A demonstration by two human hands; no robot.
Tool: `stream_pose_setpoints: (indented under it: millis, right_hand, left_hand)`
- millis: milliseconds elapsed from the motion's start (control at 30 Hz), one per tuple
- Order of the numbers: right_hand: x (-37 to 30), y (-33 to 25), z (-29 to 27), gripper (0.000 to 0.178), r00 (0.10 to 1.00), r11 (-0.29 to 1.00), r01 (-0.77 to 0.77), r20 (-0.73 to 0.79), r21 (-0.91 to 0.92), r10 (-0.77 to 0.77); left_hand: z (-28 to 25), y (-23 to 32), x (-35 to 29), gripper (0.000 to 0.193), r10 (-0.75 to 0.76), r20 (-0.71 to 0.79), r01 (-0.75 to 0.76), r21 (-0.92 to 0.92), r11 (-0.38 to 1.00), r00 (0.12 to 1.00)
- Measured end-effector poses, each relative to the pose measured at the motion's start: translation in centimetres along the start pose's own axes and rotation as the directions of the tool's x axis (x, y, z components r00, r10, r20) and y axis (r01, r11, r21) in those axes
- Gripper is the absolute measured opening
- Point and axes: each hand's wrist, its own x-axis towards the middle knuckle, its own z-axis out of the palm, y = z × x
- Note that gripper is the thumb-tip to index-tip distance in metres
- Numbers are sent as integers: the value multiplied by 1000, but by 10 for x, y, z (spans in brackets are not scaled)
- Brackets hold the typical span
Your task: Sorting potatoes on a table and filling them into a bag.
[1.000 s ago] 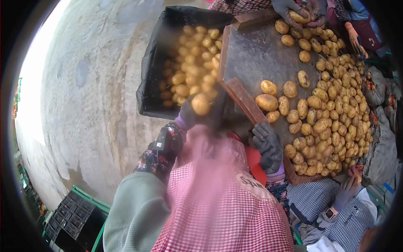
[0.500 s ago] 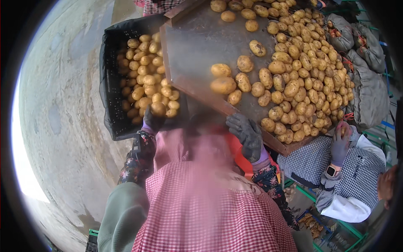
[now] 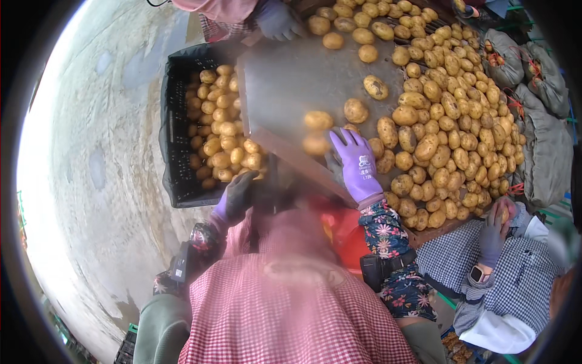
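Observation:
My right hand (image 3: 354, 161), in a purple glove with a dark coating, reaches over the near edge of the metal sorting table (image 3: 285, 79). Its fingers are stretched out, back upward, beside a blurred potato (image 3: 316, 144) and partly over another potato (image 3: 351, 128). My left hand (image 3: 238, 195), gloved alike, is at the near right corner of the black crate (image 3: 176, 188). No potato shows in it, and its fingers look loosely extended though somewhat blurred. Potatoes (image 3: 224, 130) fill much of the crate.
A large heap of potatoes (image 3: 448, 121) covers the table's right side. Grey sacks (image 3: 542, 145) stand beyond it. A co-worker's gloved hands (image 3: 494, 233) hold a potato at the right; another co-worker's gloved hand (image 3: 279, 21) rests at the table's far edge. Concrete floor (image 3: 103, 151) lies left.
My left hand has let go of a potato at the crate and drawn back toward me. My right hand has turned over and moved forward onto the table's potatoes. A co-worker's hand has appeared at the far edge.

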Motion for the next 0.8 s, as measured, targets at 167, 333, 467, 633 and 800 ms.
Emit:
stream_pose_setpoints:
  millis: [167,333,467,633,800]
  right_hand:
    - [36,-15,9,46,940,940,-29,311,-341,142]
    - [42,-16,15,44,943,965,-53,305,-258,133]
    - [22,18,20,36,832,67,-425,360,903,422]
    - [-22,4,-16,47,811,-583,-371,558,722,175]
    - [-37,2,-31,53,895,-867,-128,433,481,109]
  left_hand:
    - [7,44,13,45,105,-54,-103,47,994,993]
    - [42,30,12,39,-195,-32,91,-801,592,980]
    - [19,56,28,44,393,-197,-347,230,909,898]
    - [-6,76,19,38,265,-156,-258,64,964,951]
    - [-8,105,46,40,62,-72,-77,-230,970,995]
